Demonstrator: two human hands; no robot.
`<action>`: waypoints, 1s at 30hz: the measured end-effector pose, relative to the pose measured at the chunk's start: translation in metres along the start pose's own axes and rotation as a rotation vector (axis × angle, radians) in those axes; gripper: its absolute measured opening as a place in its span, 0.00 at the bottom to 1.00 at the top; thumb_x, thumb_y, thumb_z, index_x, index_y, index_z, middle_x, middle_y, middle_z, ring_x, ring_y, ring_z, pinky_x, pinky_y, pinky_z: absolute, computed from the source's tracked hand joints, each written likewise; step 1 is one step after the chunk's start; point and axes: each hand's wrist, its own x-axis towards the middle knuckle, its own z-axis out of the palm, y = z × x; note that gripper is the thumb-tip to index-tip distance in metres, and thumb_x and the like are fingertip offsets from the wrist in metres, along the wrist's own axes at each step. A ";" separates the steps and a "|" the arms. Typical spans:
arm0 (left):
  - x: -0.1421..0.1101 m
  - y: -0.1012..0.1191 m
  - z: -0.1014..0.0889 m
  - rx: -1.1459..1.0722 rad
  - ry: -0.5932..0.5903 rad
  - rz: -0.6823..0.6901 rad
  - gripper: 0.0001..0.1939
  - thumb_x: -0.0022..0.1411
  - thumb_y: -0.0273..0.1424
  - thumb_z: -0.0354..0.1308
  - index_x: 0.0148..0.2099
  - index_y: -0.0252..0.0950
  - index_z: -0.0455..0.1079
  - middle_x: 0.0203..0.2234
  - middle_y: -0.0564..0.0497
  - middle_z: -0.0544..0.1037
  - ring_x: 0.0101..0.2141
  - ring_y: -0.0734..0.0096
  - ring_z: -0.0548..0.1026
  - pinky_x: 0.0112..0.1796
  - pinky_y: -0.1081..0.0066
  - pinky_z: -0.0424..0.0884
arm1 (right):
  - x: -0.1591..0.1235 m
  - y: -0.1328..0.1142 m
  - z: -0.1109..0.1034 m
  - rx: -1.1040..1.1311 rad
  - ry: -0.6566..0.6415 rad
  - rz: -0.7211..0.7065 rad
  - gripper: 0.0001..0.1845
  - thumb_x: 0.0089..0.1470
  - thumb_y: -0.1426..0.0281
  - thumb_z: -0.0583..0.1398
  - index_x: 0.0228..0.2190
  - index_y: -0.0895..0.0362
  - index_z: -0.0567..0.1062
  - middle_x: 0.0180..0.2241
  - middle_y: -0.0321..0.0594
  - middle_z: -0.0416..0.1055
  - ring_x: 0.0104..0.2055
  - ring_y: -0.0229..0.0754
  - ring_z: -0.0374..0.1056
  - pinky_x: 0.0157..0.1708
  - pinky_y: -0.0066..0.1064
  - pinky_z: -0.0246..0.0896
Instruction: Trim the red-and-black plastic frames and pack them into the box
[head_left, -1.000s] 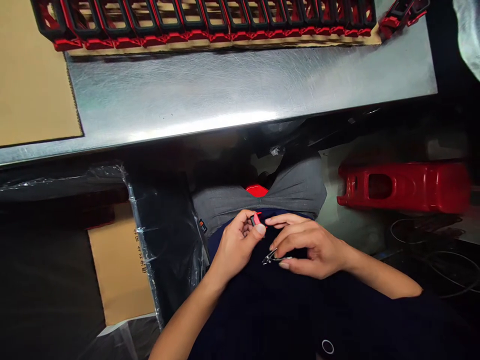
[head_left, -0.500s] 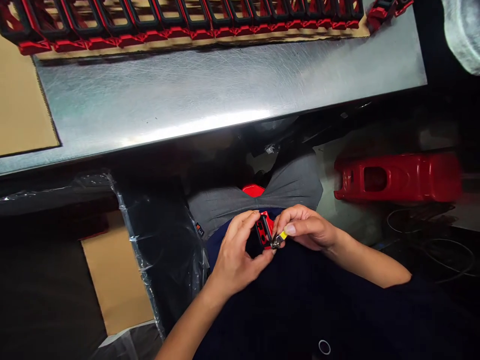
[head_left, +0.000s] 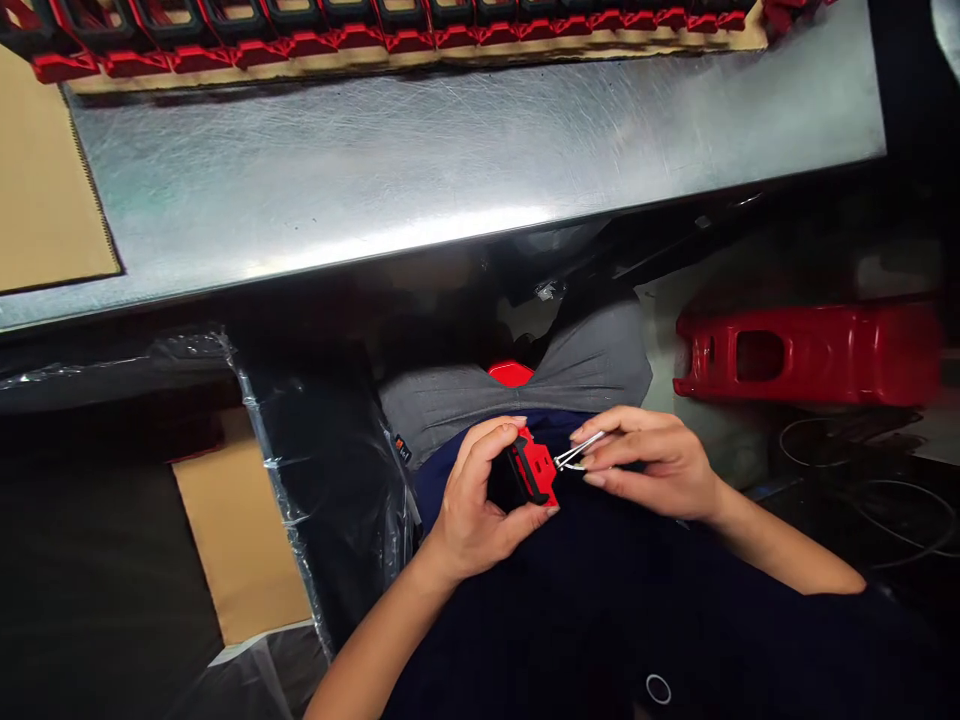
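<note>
My left hand (head_left: 476,500) grips a small red and black plastic part (head_left: 538,465) at its two ends, between thumb and fingers. The part's red face is turned toward my right hand (head_left: 649,462). In the fingers of that right hand is a silver nail clipper (head_left: 581,452), seen edge-on with its thin metal arms apart. Its jaw end is at the edge of the red face; whether it touches cannot be made out. Both hands are above my lap, in front of the dark blue shirt.
A scratched metal table (head_left: 450,160) spans the view ahead. Along its far side, several red and black frames (head_left: 409,30) stand in a row on cardboard. Another cardboard sheet (head_left: 45,190) lies at left. A red stool (head_left: 810,355) is on the right, and an open plastic-lined box (head_left: 266,470) stands on the left.
The plastic part has turned so its red face shows more. My right hand has shifted right and rolled the nail clipper edge-on; its yellow part no longer shows. The view has shifted slightly.
</note>
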 end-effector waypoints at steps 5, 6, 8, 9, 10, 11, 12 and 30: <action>0.005 0.002 0.000 0.087 -0.036 0.035 0.39 0.59 0.40 0.69 0.67 0.42 0.57 0.54 0.39 0.74 0.54 0.54 0.74 0.52 0.51 0.76 | -0.005 -0.004 0.016 -0.121 -0.056 -0.172 0.04 0.56 0.75 0.67 0.36 0.57 0.82 0.42 0.46 0.80 0.41 0.41 0.79 0.41 0.29 0.77; 0.005 0.002 -0.001 0.092 -0.037 0.035 0.39 0.59 0.40 0.69 0.67 0.41 0.58 0.54 0.39 0.74 0.54 0.54 0.74 0.52 0.51 0.76 | -0.004 -0.004 0.017 -0.138 -0.057 -0.195 0.04 0.57 0.75 0.67 0.36 0.57 0.81 0.42 0.47 0.80 0.41 0.42 0.79 0.41 0.30 0.77; 0.004 0.002 -0.001 0.096 -0.032 0.031 0.39 0.59 0.39 0.69 0.67 0.41 0.58 0.54 0.39 0.75 0.55 0.53 0.74 0.52 0.50 0.75 | -0.004 -0.004 0.018 -0.170 -0.060 -0.217 0.04 0.57 0.74 0.67 0.36 0.57 0.81 0.42 0.47 0.80 0.41 0.42 0.79 0.41 0.31 0.77; 0.004 0.001 -0.002 0.097 -0.028 0.027 0.39 0.59 0.40 0.69 0.67 0.41 0.58 0.54 0.39 0.75 0.55 0.53 0.74 0.53 0.50 0.75 | -0.004 -0.003 0.017 -0.182 -0.064 -0.222 0.04 0.57 0.74 0.66 0.36 0.56 0.81 0.42 0.47 0.80 0.41 0.42 0.79 0.41 0.31 0.77; 0.003 0.001 -0.002 0.098 -0.024 0.022 0.39 0.59 0.40 0.69 0.67 0.42 0.58 0.54 0.39 0.75 0.55 0.53 0.75 0.53 0.50 0.75 | -0.004 -0.003 0.017 -0.190 -0.071 -0.223 0.04 0.57 0.74 0.66 0.36 0.56 0.81 0.43 0.46 0.80 0.41 0.42 0.79 0.42 0.31 0.77; 0.003 0.001 -0.002 0.097 -0.022 0.018 0.39 0.58 0.40 0.69 0.67 0.42 0.58 0.54 0.39 0.75 0.55 0.53 0.75 0.53 0.50 0.75 | -0.004 -0.003 0.016 -0.190 -0.076 -0.223 0.04 0.57 0.74 0.66 0.36 0.55 0.81 0.43 0.46 0.80 0.41 0.42 0.79 0.42 0.31 0.76; 0.003 0.001 -0.001 0.095 -0.020 0.015 0.39 0.58 0.40 0.69 0.67 0.42 0.58 0.55 0.39 0.75 0.55 0.53 0.75 0.53 0.50 0.75 | -0.003 -0.003 0.016 -0.186 -0.079 -0.222 0.04 0.58 0.74 0.66 0.37 0.55 0.81 0.43 0.46 0.80 0.41 0.42 0.79 0.42 0.32 0.76; 0.000 -0.006 0.000 0.066 -0.011 -0.041 0.40 0.57 0.42 0.70 0.67 0.43 0.59 0.55 0.39 0.74 0.55 0.53 0.75 0.53 0.52 0.76 | -0.001 -0.001 0.018 -0.191 -0.088 -0.227 0.04 0.59 0.74 0.65 0.37 0.56 0.81 0.44 0.46 0.80 0.41 0.41 0.79 0.43 0.31 0.77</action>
